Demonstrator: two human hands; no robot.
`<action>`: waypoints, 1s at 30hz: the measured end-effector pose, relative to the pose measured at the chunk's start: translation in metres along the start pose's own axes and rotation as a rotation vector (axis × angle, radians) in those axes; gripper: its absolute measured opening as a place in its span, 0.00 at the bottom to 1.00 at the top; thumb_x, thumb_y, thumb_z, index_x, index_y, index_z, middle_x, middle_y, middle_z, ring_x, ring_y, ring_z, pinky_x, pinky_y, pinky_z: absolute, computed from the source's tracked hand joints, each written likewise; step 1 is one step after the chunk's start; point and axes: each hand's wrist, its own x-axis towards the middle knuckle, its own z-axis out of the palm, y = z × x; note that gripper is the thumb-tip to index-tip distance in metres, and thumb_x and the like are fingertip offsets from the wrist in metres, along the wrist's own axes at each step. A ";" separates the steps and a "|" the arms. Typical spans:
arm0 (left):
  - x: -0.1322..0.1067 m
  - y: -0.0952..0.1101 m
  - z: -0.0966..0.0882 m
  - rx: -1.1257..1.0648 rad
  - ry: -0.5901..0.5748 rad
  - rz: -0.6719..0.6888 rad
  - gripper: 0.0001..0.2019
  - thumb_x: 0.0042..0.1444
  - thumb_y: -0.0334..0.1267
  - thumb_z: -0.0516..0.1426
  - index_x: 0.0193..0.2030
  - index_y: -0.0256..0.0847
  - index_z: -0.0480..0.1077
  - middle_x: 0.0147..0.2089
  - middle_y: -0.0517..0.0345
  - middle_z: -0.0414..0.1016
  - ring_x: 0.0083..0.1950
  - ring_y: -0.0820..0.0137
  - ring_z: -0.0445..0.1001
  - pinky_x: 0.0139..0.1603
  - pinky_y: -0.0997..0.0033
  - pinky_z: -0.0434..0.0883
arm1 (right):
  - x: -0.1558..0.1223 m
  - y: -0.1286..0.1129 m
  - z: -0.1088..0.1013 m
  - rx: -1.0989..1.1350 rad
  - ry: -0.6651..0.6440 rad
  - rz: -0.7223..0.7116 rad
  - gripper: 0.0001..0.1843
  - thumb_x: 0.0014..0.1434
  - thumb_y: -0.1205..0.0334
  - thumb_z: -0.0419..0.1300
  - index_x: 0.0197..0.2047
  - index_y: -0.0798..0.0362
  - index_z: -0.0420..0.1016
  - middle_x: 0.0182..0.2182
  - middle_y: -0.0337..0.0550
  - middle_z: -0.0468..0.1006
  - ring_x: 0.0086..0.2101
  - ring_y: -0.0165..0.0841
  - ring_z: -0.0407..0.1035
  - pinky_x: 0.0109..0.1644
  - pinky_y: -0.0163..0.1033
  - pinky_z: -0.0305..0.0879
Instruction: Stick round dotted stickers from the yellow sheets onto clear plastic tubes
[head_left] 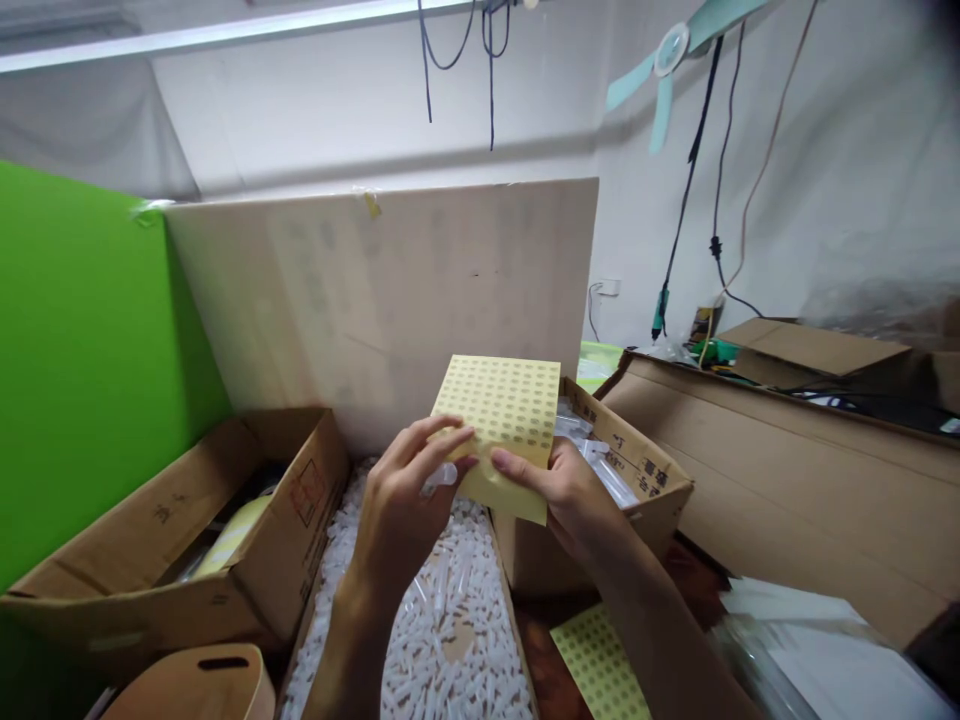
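Observation:
My right hand (589,490) grips a yellow sheet of small printed stickers (499,395), thumb on the front and fingers behind. The upper part carries rows of dark marks, and the lower strip is bare. My left hand (412,485) is closed around a small clear plastic tube (442,476), whose round end shows between thumb and fingers. Its fingertips reach the sheet's left edge. Below the hands lies a shallow box of many small white plastic pieces (457,580), with a few clear tubes on top.
On the right stands a cardboard box with clear tubes (656,475); a second sticker sheet (600,660) lies below it. An open cardboard box (292,510) and a tan bin (195,685) are at left. Behind rises a large pale board (390,310). Plastic-wrapped white packs (832,650) lie lower right.

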 end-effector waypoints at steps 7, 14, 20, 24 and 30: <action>0.000 0.003 0.001 -0.091 -0.008 -0.041 0.07 0.61 0.26 0.63 0.42 0.41 0.77 0.42 0.58 0.81 0.43 0.71 0.79 0.48 0.71 0.75 | 0.002 -0.006 -0.004 -0.302 -0.044 -0.150 0.17 0.55 0.56 0.71 0.47 0.51 0.84 0.47 0.48 0.85 0.49 0.45 0.78 0.61 0.51 0.72; 0.002 0.006 0.000 -0.187 -0.067 -0.139 0.06 0.60 0.27 0.64 0.42 0.41 0.77 0.43 0.58 0.80 0.44 0.73 0.79 0.48 0.75 0.75 | -0.001 -0.007 -0.003 -0.452 -0.035 -0.185 0.15 0.58 0.65 0.65 0.49 0.50 0.84 0.48 0.46 0.84 0.50 0.44 0.78 0.60 0.49 0.72; 0.001 0.006 -0.001 -0.131 -0.029 -0.076 0.08 0.59 0.26 0.65 0.42 0.42 0.77 0.43 0.59 0.82 0.45 0.72 0.80 0.50 0.73 0.75 | -0.003 -0.008 -0.005 -0.435 -0.033 -0.167 0.18 0.57 0.66 0.64 0.51 0.49 0.83 0.51 0.46 0.83 0.52 0.44 0.77 0.62 0.49 0.70; -0.002 0.004 -0.001 -0.040 0.007 0.015 0.11 0.57 0.22 0.64 0.42 0.43 0.77 0.44 0.60 0.83 0.44 0.71 0.80 0.48 0.70 0.75 | -0.003 -0.007 -0.006 -0.382 -0.029 -0.123 0.18 0.58 0.61 0.67 0.52 0.51 0.82 0.50 0.49 0.83 0.51 0.45 0.77 0.62 0.49 0.71; -0.006 0.000 0.002 0.035 0.032 0.110 0.15 0.57 0.17 0.61 0.43 0.41 0.76 0.45 0.60 0.84 0.43 0.72 0.81 0.45 0.71 0.73 | -0.002 -0.009 -0.005 -0.327 -0.023 -0.091 0.19 0.55 0.57 0.69 0.49 0.53 0.83 0.48 0.50 0.84 0.50 0.46 0.78 0.58 0.49 0.74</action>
